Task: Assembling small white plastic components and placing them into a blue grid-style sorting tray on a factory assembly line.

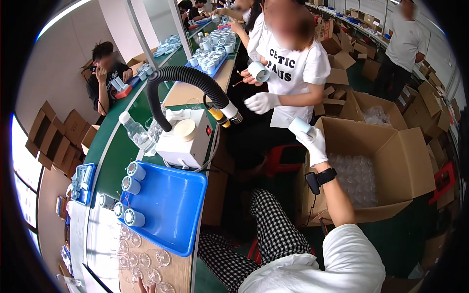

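Observation:
My right hand, in a white glove with a black band at the wrist, reaches out over the right side and grips a light blue cylindrical housing. Only the fingertips of my left hand show at the bottom edge, bare and apart, beside clear round spoked plastic parts on a wooden board. A blue tray lies on the bench, with several similar housings along its left side. Below my right hand stands an open cardboard box containing bubble-like clear plastic packing.
A white machine with a black flexible hose stands behind the tray, next to a clear bottle. Across from me a co-worker holds another housing. More cartons crowd the right; a red stool is between.

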{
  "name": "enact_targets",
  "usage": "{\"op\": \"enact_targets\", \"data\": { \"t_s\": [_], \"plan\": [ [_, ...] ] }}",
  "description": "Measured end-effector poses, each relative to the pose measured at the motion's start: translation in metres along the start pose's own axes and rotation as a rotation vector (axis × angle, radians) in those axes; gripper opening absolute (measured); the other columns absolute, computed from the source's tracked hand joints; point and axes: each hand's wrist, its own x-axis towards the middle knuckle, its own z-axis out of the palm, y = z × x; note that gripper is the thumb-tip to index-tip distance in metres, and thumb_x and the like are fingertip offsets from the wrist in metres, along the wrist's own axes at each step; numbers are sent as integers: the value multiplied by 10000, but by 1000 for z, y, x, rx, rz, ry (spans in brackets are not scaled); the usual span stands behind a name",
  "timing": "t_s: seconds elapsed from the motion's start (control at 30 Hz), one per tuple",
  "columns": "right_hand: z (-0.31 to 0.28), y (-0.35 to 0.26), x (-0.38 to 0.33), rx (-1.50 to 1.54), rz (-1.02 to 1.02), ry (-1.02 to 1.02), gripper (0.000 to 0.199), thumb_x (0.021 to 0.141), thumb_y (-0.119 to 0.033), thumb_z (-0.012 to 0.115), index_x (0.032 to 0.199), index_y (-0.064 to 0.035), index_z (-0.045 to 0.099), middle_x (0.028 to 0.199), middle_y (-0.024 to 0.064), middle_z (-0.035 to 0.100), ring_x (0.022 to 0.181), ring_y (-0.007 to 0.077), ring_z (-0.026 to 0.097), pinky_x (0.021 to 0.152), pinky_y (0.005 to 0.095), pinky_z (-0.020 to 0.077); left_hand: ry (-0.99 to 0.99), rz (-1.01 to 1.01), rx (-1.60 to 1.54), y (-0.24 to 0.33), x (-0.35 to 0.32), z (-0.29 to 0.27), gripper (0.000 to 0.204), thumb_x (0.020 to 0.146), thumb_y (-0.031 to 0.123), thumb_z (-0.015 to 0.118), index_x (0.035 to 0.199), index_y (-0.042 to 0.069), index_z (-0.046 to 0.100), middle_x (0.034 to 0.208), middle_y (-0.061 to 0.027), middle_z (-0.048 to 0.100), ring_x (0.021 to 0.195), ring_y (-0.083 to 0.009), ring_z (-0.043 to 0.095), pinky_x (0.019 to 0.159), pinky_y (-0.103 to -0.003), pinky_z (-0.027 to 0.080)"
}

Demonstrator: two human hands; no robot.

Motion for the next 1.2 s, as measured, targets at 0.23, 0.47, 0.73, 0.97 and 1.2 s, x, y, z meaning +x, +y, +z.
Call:
{"op": "enact_targets", "data": {
  "t_s": [0.23, 0.47, 0.73, 0.97, 1.2],
  "plan": [
    [-6, -5, 3, 7, 32, 2, 424, 736, -13, 661, 1086, 25, 425, 1049, 139, 518, 907, 229, 570, 734, 330, 539, -108, 275, 77, -1, 3, 0, 384, 819, 100, 567, 1190, 51, 478, 1366, -175, 300, 1242, -337, 305, 978, -439, 289],
    [-22, 17, 21, 516, 209, -88, 416, 927, -130, 304, 1300, 34, 221, 1367, 217, 179, 1256, 425, 129, 1065, 520, 105, -66, 14, 85, -43, 0, -3, 566, 704, 241, 660, 1198, 51, 460, 1366, -212, 271, 1267, -372, 258, 1025, -451, 219],
    [3, -31, -10, 288, 176, -73, 391, 908, -168, 448, 1255, -10, 363, 1225, 175, 426, 1066, 285, 492, 927, 365, 418, 833, 234, 660, -35, 73, -67, 725, 689, 247, 693, 1311, 127, 341, 1400, -172, 228, 1301, -348, 191, 1033, -450, 214],
    [40, -60, -71, -285, -55, -442, 243, 894, -144, 476, 1102, -24, 510, 1013, 86, 583, 854, 149, 586, 727, 261, 486, -335, 373, 608, 1, 145, -52, 691, 701, 363, 689, 1291, 171, 384, 1386, -162, 245, 1292, -347, 196, 1051, -456, 181],
    [83, -50, -147, -435, -37, -776, 234, 845, -60, 509, 1071, 2, 515, 953, 91, 600, 787, 159, 613, 681, 244, 501, -444, 226, 599, -44, 303, 31, 571, 804, 375, 564, 1297, 169, 363, 1352, -189, 293, 1262, -350, 258, 1015, -437, 272]
  ]
}}
